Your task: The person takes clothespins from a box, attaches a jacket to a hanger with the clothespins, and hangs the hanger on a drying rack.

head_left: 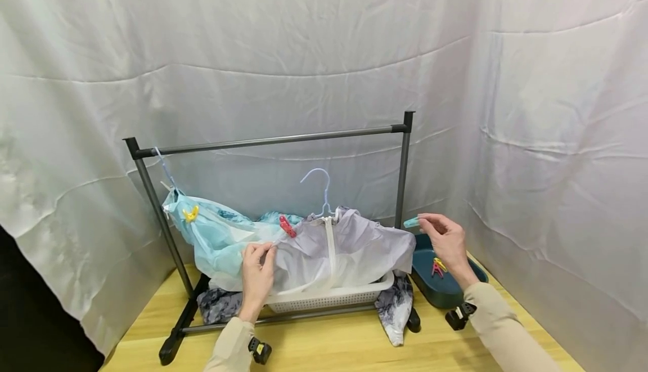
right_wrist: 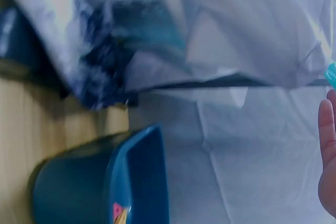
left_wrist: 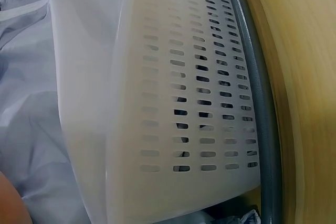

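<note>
Peg point(head_left: 412, 222) pinched in the right hand point(head_left: 446, 243), grey shirt point(head_left: 365, 241) in the left hand's point(head_left: 257, 272) fingers, pegging seems underway, next calling for squeezing the peg open.

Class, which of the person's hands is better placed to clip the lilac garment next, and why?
Probably the right hand: it pinches the turquoise clip, close to one edge of the lilac garment, whereas the left hand appears to pinch the garment's other side.
</note>
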A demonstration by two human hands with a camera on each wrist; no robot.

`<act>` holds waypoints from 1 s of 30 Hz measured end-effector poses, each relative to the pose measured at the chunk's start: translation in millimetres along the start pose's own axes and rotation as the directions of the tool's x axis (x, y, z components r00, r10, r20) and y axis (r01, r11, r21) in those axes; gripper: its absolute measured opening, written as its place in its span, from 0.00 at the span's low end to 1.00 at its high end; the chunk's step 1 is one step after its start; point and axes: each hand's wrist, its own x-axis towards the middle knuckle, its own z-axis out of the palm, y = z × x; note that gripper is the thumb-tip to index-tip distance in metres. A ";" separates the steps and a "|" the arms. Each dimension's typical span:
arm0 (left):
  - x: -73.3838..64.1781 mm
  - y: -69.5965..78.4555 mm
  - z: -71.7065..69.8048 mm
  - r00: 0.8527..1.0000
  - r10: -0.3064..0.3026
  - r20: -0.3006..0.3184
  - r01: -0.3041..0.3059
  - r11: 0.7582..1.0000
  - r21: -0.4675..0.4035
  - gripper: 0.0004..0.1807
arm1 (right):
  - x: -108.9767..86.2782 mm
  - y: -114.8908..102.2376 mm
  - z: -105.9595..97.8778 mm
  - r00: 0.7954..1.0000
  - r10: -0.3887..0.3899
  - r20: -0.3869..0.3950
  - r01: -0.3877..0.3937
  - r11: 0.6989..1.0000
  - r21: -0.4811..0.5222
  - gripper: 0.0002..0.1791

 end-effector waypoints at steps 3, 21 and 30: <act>1.2 -0.4 0.5 1.000 -0.008 0.003 0.008 1.000 -0.012 0.06 | -0.6 -11.2 6.6 0.999 -0.046 0.010 0.045 0.998 0.046 0.11; 1.3 -1.9 2.3 1.000 -0.010 -0.014 0.011 1.000 0.001 0.05 | 8.0 -62.6 34.6 0.984 -0.117 0.136 0.104 0.990 0.099 0.10; 0.0 -1.9 4.5 1.000 0.015 -0.023 -0.015 1.000 0.021 0.05 | 24.7 -60.5 48.5 0.976 -0.130 0.175 0.130 0.991 0.008 0.08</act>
